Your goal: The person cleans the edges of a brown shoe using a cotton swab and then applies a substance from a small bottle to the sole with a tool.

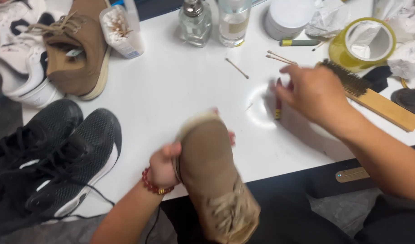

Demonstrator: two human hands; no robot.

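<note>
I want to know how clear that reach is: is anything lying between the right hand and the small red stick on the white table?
Nothing visible. The right hand hovers directly over the small red stick on the white table, fingertips at its upper end. The wooden-backed wire brush lies behind the hand, the cotton swabs beyond it.

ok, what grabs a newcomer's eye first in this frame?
The tan suede shoe at bottom centre, gripped by the left hand, toe pointing at the white table. The right hand reaches over a red pen-like stick beside a wooden brush. Black sneakers sit at the left.
</note>
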